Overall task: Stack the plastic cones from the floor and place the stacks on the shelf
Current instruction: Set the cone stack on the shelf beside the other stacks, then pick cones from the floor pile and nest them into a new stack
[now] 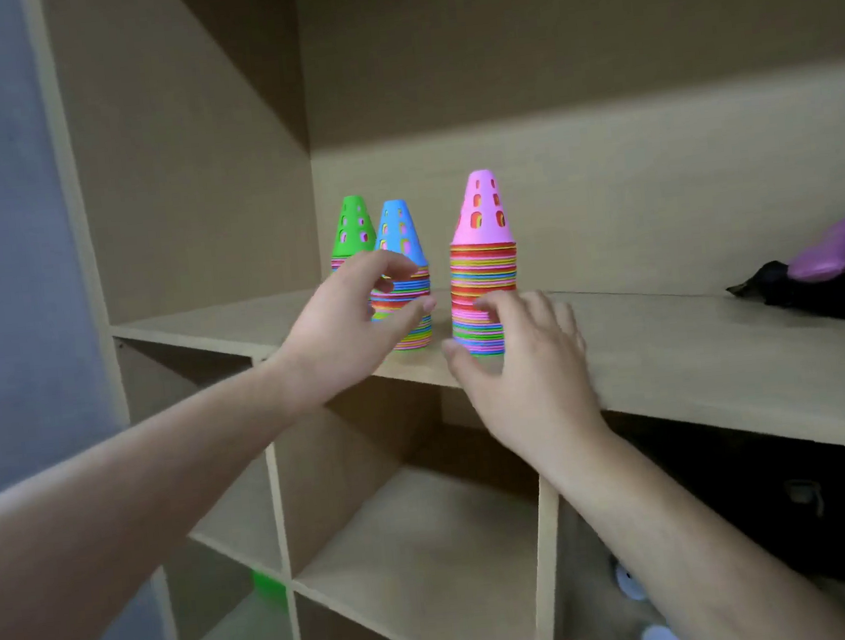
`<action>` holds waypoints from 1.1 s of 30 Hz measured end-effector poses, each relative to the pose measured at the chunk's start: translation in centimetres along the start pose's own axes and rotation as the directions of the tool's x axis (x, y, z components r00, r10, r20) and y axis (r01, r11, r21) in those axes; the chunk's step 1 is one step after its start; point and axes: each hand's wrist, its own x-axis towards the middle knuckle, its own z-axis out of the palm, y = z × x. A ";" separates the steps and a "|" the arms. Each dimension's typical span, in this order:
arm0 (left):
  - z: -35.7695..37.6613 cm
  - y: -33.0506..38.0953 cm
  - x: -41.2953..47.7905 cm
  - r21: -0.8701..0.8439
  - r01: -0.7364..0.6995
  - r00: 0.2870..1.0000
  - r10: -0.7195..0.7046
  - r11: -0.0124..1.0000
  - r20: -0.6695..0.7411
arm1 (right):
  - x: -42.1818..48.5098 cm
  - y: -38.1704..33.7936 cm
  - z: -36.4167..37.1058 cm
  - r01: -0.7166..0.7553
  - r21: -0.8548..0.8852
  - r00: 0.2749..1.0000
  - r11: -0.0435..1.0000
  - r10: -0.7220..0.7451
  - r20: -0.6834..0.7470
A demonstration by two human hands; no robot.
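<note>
Stacks of nested multicoloured plastic cones stand upright on the light wooden shelf (671,347), long axes vertical: a green-topped stack (352,228) at the back left, a blue-topped stack (402,239) just beside it, and a taller pink-topped stack (484,262) nearer the front edge. The left hand (349,327) is at the blue-topped stack, thumb and forefinger curved apart before its middle; whether they pinch it I cannot tell. The right hand (527,361), fingers spread and relaxed, cups the foot of the pink-topped stack, which lies just ahead and left of its palm.
</note>
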 end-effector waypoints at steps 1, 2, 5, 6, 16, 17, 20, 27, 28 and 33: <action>-0.9 -1.0 -1.8 0.042 -0.012 1.000 0.012 0.999 0.003 | -1.2 -0.9 1.0 0.050 0.147 0.998 0.988 -0.055 0.028; -1.8 -2.0 -3.8 0.084 -0.015 1.000 0.015 0.996 0.003 | -2.5 -1.9 2.4 0.061 0.275 0.993 0.960 -0.087 0.082; -3.7 -5.9 -11.1 0.176 0.087 0.996 -0.084 0.981 -0.026 | -7.0 -5.1 7.7 -0.004 0.466 0.955 0.885 -0.134 0.263; -4.1 -7.2 -14.1 0.203 0.156 0.988 -0.152 0.967 -0.036 | -9.2 -6.2 9.8 -0.034 0.494 0.934 0.869 -0.149 0.326; -1.5 -14.3 -46.5 0.402 0.596 0.748 -0.662 0.695 0.037 | -37.7 -11.5 20.7 -0.329 0.500 0.545 0.801 -0.271 0.793; -1.0 -14.4 -48.6 0.418 0.621 0.708 -0.703 0.663 0.062 | -39.6 -10.9 21.1 -0.332 0.470 0.509 0.818 -0.264 0.819; 0.9 -14.5 -54.3 0.455 0.664 0.618 -0.778 0.593 0.112 | -44.3 -8.2 21.6 -0.277 0.376 0.424 0.884 -0.239 0.874; 6.9 -15.3 -60.4 0.502 0.696 0.459 -0.855 0.514 0.241 | -49.6 -4.4 22.7 -0.151 0.292 0.291 0.945 -0.240 0.926; 8.0 -15.5 -60.7 0.500 0.709 0.431 -0.867 0.497 0.250 | -50.3 -4.0 22.7 -0.137 0.266 0.288 0.954 -0.219 0.932; 13.3 -15.9 -62.3 0.455 0.741 0.387 -0.867 0.494 0.313 | -53.2 -0.5 23.7 0.088 -0.047 0.307 0.995 0.017 0.952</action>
